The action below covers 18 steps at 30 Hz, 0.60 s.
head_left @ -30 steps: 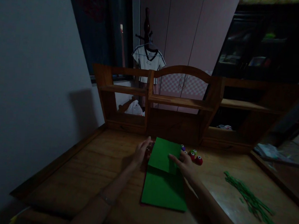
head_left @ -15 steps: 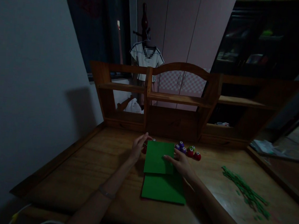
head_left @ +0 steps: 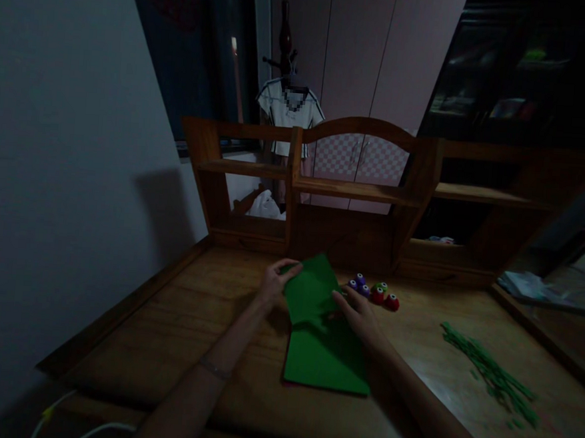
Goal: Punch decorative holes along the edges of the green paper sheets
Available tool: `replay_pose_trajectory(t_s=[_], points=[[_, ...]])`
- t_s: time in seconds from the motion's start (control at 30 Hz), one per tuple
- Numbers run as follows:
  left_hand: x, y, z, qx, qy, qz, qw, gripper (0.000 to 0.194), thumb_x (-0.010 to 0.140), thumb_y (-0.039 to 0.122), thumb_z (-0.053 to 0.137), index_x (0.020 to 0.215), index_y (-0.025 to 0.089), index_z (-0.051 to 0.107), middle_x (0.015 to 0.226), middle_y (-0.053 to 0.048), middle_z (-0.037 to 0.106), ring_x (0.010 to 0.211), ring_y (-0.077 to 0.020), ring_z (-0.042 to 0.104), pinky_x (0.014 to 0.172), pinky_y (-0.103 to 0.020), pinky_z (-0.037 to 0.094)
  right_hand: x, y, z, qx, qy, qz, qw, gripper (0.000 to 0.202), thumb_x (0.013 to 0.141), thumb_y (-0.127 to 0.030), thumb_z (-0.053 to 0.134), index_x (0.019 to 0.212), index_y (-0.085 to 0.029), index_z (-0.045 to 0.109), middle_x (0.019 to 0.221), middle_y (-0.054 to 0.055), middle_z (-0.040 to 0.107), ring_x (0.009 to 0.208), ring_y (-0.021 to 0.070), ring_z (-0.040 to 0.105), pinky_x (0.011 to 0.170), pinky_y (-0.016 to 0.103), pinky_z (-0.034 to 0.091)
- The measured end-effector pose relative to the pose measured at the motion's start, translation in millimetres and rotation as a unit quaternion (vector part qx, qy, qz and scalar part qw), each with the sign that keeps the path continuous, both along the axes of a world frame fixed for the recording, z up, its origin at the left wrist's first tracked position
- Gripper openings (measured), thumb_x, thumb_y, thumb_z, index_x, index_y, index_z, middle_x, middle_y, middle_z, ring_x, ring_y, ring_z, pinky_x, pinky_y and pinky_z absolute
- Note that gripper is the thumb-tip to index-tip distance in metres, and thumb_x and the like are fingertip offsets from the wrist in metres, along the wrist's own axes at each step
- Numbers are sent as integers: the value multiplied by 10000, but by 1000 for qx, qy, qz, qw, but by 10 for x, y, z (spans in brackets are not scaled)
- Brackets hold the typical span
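left hand (head_left: 275, 281) pinches the thin, angular green sheet (head_left: 312, 294) by its left edge; right hand (head_left: 360, 317) meets the right edge, grip unconfirmed. brown wooden bench (head_left: 180, 318) extends left of left hand.

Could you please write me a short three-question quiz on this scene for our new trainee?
1. Multiple choice: what do the left hand and the right hand both touch?
a) a white shirt
b) a green sheet
c) a purple ball

2. True or false: the green strips lie on the wooden tabletop, to the right of the hands.

3. Short answer: what colour is the ball with an eye that sits nearest the green strips?

Key: 1 b; 2 true; 3 red.
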<state>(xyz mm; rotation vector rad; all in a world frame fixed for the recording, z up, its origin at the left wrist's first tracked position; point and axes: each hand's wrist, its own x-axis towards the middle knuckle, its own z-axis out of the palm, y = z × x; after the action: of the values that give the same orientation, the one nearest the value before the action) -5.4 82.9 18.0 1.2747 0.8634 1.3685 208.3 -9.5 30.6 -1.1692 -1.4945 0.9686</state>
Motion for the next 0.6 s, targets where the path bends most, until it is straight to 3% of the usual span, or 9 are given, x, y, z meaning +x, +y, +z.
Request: replay_pose_trajectory(t_s=[0.1,0.17,0.3,0.4,0.6], points=[[-233,150,-7,-68,-263,43,962,258,735,315,665,955,181,642,805,-35,656,679,-147,582,633,-271,440,35,-8,5,19,-3,-6,1000,470,886,-539,365,1077,-179,600,870,58,681,660,162,637,624,276,498],[-370,224,-40,-72,-296,50,951,185,854,294,502,942,191,628,754,-27,626,591,-112,523,585,-256,412,37,36,-28,48,-32,-20,998,467,899,-529,342,1081,-185,601,881,52,676,677,156,631,637,272,487],[-464,273,-161,-100,-423,0,901,326,912,197,289,918,191,616,728,-38,571,566,-118,466,555,-272,388,-121,280,-90,109,-191,-12,975,365,857,-489,477,1024,-199,621,841,41,663,726,169,617,643,270,456],[-415,283,-233,-106,-427,-25,898,273,886,183,345,870,200,616,728,-28,547,570,-117,453,559,-270,384,-376,512,-59,134,-320,39,937,331,821,-430,565,1073,-217,589,960,45,636,774,161,603,680,263,429],[-318,280,-214,-95,-357,-38,928,52,780,205,567,739,175,573,658,13,486,530,-80,409,539,-224,367,-851,705,-19,127,-474,7,871,373,787,-440,599,1050,-184,534,1032,103,586,919,219,577,736,278,401]])
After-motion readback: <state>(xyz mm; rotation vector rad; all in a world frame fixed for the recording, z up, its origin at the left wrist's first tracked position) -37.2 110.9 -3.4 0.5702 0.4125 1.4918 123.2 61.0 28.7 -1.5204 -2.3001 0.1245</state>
